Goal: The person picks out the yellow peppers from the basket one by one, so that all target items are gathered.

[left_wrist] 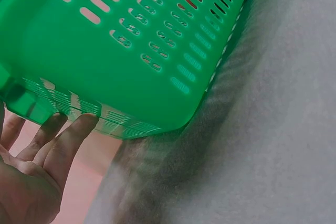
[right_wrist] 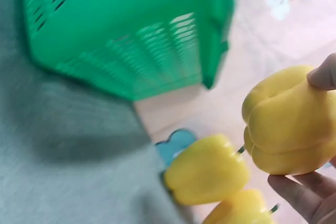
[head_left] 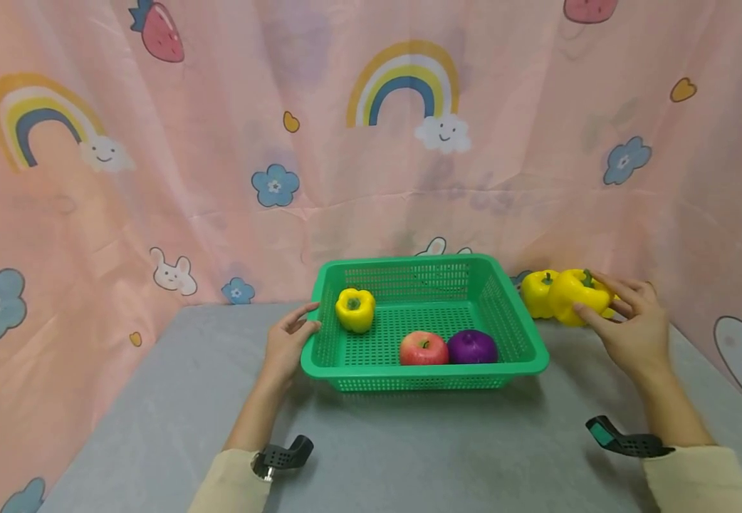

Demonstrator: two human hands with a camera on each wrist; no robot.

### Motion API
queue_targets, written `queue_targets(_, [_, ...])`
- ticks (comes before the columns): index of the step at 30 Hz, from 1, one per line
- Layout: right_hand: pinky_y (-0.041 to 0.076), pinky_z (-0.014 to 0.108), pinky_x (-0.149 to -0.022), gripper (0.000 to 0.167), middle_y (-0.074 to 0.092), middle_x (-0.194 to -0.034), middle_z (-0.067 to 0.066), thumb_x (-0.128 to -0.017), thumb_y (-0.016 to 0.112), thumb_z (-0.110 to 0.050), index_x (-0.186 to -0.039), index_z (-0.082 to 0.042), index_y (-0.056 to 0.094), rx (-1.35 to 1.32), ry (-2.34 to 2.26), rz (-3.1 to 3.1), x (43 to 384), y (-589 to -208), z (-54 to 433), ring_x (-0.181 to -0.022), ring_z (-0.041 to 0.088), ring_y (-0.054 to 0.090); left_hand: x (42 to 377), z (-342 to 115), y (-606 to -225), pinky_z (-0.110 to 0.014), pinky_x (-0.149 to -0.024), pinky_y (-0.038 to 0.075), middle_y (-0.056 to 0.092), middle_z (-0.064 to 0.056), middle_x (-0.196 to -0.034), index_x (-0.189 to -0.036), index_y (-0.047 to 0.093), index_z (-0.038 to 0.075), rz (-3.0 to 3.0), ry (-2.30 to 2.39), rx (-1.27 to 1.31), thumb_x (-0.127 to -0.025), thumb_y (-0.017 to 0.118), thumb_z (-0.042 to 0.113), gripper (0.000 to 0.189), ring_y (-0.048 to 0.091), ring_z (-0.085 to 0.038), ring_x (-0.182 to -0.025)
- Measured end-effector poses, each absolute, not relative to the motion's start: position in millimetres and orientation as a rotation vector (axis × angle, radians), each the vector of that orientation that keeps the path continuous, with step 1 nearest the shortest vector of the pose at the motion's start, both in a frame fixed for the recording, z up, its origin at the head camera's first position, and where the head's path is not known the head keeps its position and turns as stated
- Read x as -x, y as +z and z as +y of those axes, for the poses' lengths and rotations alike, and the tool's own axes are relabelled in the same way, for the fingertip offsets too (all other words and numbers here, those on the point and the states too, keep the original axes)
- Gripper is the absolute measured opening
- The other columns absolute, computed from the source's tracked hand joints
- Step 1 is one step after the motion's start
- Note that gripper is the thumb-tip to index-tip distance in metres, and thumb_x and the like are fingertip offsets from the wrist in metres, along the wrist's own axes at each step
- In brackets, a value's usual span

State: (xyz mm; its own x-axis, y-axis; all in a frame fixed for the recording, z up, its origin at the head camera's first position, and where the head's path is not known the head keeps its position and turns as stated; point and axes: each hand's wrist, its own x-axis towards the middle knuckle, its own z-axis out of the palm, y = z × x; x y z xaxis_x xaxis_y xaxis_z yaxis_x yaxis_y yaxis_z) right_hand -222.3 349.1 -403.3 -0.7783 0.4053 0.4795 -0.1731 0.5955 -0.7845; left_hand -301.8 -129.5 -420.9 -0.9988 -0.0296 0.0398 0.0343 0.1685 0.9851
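My right hand grips a yellow bell pepper, thumb on one side and fingers on the other, at the right of the basket. In the right wrist view the held pepper is lifted over two more yellow peppers, a nearer one and one cut by the frame edge. At the other end, my left hand touches the green basket at its left rim; the left wrist view shows fairly straight fingers against the wall.
Inside the basket are a yellow bell pepper at the back left, a red apple and a purple onion-like vegetable near the front. The basket stands on a grey table, with a pink patterned curtain behind.
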Motion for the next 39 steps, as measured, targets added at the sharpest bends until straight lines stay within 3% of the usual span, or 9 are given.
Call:
queue_targets(3, [0.041, -0.003, -0.076, 0.054, 0.034, -0.114, -0.028, -0.089, 0.077, -0.019, -0.141, -0.013, 0.062, 0.188, 1.162, -2.189, 225, -414, 350, -0.112, 0.031, 0.058, 302, -129, -422, -0.027, -0.081, 0.055, 0.066, -0.017, -0.135, -0.135, 0.065, 0.023, -2.366, -1.994, 0.004, -0.092, 0.064, 0.018, 0.043, 0.066, -0.029, -0.114])
queue_targets(6, [0.041, -0.002, -0.079, 0.054, 0.035, -0.114, -0.028, -0.089, 0.077, -0.021, -0.140, -0.012, 0.062, 0.205, 1.144, -2.199, 227, -420, 350, -0.103, 0.001, 0.050, 302, -129, -422, -0.028, -0.083, 0.054, 0.065, -0.016, -0.136, -0.136, 0.065, 0.024, -2.370, -1.991, 0.003, -0.093, 0.064, 0.019, 0.043, 0.065, -0.030, -0.117])
queue_targets(8, [0.041, -0.002, -0.081, 0.054, 0.035, -0.114, -0.029, -0.089, 0.077, -0.023, -0.140, -0.011, 0.062, 0.223, 1.136, -2.208, 227, -423, 350, -0.100, -0.008, 0.043, 302, -129, -422, -0.029, -0.084, 0.054, 0.064, -0.016, -0.138, -0.136, 0.065, 0.024, -2.372, -1.989, 0.005, -0.092, 0.064, 0.019, 0.043, 0.063, -0.030, -0.121])
queue_targets(13, [0.042, -0.002, -0.080, 0.055, 0.034, -0.112, -0.026, -0.090, 0.076, -0.024, -0.140, -0.009, 0.061, 0.231, 1.144, -2.232, 230, -430, 352, -0.098, -0.007, 0.044, 302, -129, -421, -0.029, -0.087, 0.053, 0.062, -0.015, -0.140, -0.135, 0.065, 0.023, -2.371, -1.985, 0.008, -0.092, 0.065, 0.020, 0.043, 0.061, -0.029, -0.126])
queue_targets(19, [0.043, -0.002, -0.076, 0.056, 0.033, -0.117, -0.024, -0.090, 0.076, -0.023, -0.142, -0.011, 0.060, 0.205, 1.187, -2.250, 231, -442, 354, -0.109, 0.022, 0.054, 302, -130, -421, -0.031, -0.087, 0.055, 0.061, -0.015, -0.142, -0.135, 0.065, 0.023, -2.364, -2.001, 0.014, -0.092, 0.065, 0.019, 0.043, 0.061, -0.029, -0.128])
queue_targets(25, [0.043, -0.003, -0.073, 0.055, 0.041, -0.127, -0.005, -0.088, 0.078, -0.019, -0.139, -0.004, 0.061, 0.162, 1.144, -2.245, 233, -450, 353, -0.097, -0.010, 0.043, 303, -130, -422, -0.033, -0.090, 0.056, 0.057, -0.014, -0.147, -0.136, 0.065, 0.023, -2.373, -2.000, 0.024, -0.093, 0.064, 0.019, 0.044, 0.056, -0.029, -0.135])
queue_targets(29, [0.041, -0.003, -0.073, 0.055, 0.042, -0.135, 0.015, -0.089, 0.077, -0.019, -0.138, -0.003, 0.061, 0.141, 1.110, -2.276, 236, -456, 354, -0.099, -0.003, 0.046, 303, -130, -422, -0.032, -0.088, 0.057, 0.059, -0.015, -0.145, -0.136, 0.065, 0.023, -2.368, -2.005, 0.017, -0.093, 0.064, 0.019, 0.044, 0.059, -0.030, -0.131])
queue_targets(37, [0.039, -0.004, -0.073, 0.055, 0.041, -0.135, 0.023, -0.088, 0.077, -0.015, -0.139, 0.000, 0.059, 0.135, 1.123, -2.284, 239, -469, 354, -0.104, 0.035, 0.056, 302, -130, -421, -0.040, -0.096, 0.055, 0.057, -0.014, -0.147, -0.136, 0.065, 0.023, -2.379, -1.985, 0.022, -0.093, 0.064, 0.020, 0.044, 0.055, -0.030, -0.137])
queue_targets(39, [0.038, -0.004, -0.074, 0.056, 0.040, -0.135, 0.023, -0.089, 0.077, -0.015, -0.139, 0.001, 0.059, 0.116, 1.123, -2.287, 239, -471, 353, -0.107, 0.035, 0.054, 302, -130, -421, -0.038, -0.094, 0.055, 0.057, -0.014, -0.146, -0.136, 0.065, 0.023, -2.380, -1.982, 0.025, -0.093, 0.064, 0.020, 0.044, 0.056, -0.030, -0.136])
